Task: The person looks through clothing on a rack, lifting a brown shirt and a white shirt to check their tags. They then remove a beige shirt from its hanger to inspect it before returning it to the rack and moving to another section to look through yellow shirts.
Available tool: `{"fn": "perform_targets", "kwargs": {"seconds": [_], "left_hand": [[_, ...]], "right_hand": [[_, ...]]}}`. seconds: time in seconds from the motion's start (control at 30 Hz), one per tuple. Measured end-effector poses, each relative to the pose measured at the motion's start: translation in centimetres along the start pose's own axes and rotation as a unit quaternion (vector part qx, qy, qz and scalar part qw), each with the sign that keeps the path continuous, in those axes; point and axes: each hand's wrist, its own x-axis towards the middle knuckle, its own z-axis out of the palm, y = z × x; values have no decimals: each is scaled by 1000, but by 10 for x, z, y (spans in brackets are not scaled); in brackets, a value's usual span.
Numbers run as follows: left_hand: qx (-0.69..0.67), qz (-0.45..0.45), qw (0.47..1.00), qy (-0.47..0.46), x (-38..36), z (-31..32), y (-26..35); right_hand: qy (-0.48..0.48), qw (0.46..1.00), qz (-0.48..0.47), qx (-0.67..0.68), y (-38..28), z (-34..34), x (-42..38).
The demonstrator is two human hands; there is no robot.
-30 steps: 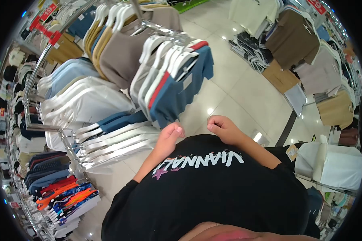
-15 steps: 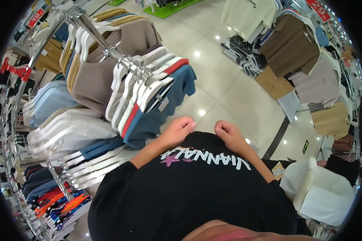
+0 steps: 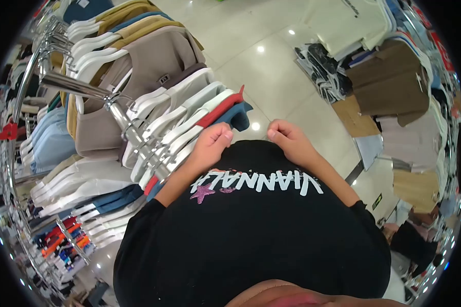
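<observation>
My left hand (image 3: 211, 144) is curled into a loose fist, thumb over the fingers, just in front of my black T-shirt (image 3: 251, 230). Behind it, close by, hang garments on white hangers, among them a red one (image 3: 221, 110) and a blue one (image 3: 241, 115); my forearm covers part of this row. My right hand (image 3: 288, 139) is also closed in a fist, level with the left and a short gap apart. Nothing shows in either hand. The shirt bears upside-down white lettering and a pink star.
A chrome clothes rack (image 3: 120, 115) fills the left side with taupe vests (image 3: 161, 56) and white garments (image 3: 82, 179). Tiled floor (image 3: 251, 66) lies ahead. At right are hanging brown garments (image 3: 392, 77), plastic-wrapped packs (image 3: 322, 71) and a cardboard piece (image 3: 356, 115).
The view has shifted, and the rack now looks larger and nearer on the left. Both hands appear higher in the picture and slightly farther apart, still closed. The white seat at lower right has left view.
</observation>
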Motion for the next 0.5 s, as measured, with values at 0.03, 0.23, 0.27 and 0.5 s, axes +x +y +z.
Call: {"fn": "perform_targets", "kwargs": {"seconds": [0.03, 0.23, 0.27, 0.5], "left_hand": [[4, -8, 1000, 12, 8, 3, -2], [53, -5, 989, 136, 85, 45, -10], [26, 5, 986, 163, 106, 56, -14], [63, -39, 978, 194, 228, 118, -8]], "right_hand": [[-33, 999, 24, 5, -5, -10, 14], [-169, 985, -21, -15, -16, -109, 98], [-190, 981, -15, -36, -20, -132, 108], [-203, 979, -30, -20, -20, -264, 163]]}}
